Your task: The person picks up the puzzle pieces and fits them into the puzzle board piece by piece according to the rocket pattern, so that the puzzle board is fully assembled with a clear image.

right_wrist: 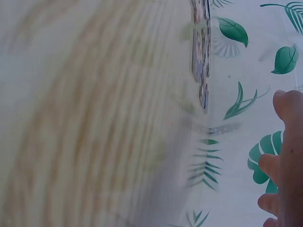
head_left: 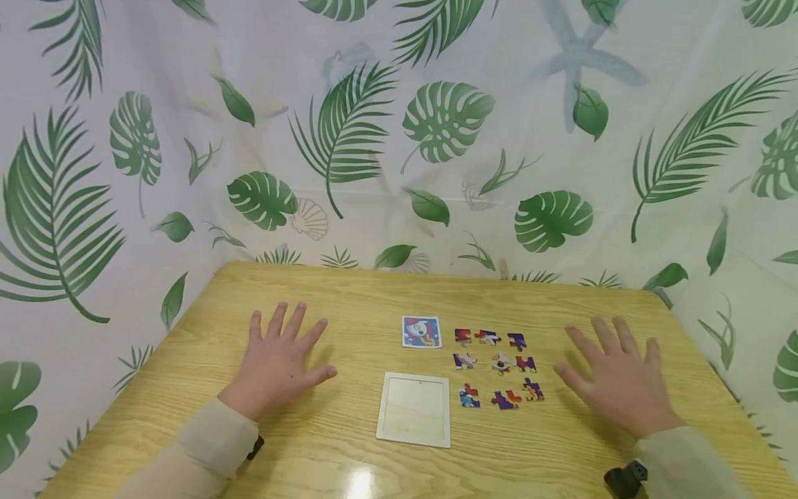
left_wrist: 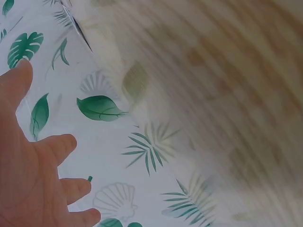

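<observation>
My left hand [head_left: 277,364] is spread palm down over the left part of the table, fingers straight, holding nothing. On the right side my right hand [head_left: 623,381] is spread the same way, just right of several loose jigsaw pieces [head_left: 525,364]. These pieces lie in three rough rows, purple with red, white and orange parts. Between the hands is a pale wooden puzzle tray [head_left: 414,410] with a raised rim and a bare inside. Behind it lies a small square picture card [head_left: 422,332] showing a white rocket on blue. Both wrist views show spread fingers beside the blurred tabletop.
The wood-grain table [head_left: 349,305] reaches back to a white curtain [head_left: 374,229] printed with green leaves, which also hangs along both sides. Dark straps with small devices [head_left: 625,479] sit at the wrists, below light sleeves [head_left: 193,443].
</observation>
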`<action>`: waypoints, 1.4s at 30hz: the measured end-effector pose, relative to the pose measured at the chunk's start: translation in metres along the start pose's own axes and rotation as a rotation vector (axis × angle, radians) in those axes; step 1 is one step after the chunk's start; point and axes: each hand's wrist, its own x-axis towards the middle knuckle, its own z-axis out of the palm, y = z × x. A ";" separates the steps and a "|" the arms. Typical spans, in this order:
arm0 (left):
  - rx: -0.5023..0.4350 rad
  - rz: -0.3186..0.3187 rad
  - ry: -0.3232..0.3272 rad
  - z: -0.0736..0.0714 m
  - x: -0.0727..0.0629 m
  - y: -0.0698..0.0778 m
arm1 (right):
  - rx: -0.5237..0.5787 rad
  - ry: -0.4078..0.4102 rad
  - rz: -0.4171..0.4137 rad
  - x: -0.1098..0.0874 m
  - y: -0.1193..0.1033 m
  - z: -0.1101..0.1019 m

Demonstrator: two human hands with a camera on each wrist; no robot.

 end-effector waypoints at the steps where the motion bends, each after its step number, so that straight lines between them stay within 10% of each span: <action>1: 0.005 0.003 -0.004 0.000 0.000 0.002 | 0.007 -0.007 -0.004 0.001 -0.002 -0.001; 18: -0.133 0.140 -0.034 -0.002 -0.002 0.055 | 0.226 -0.038 -0.054 0.028 -0.059 0.013; 32: -0.715 0.202 -0.286 0.026 0.004 0.079 | 0.319 -0.081 -0.097 0.062 -0.107 0.033; 42: -0.643 0.239 -0.278 0.042 0.004 0.081 | 0.360 -0.112 -0.055 0.087 -0.121 0.045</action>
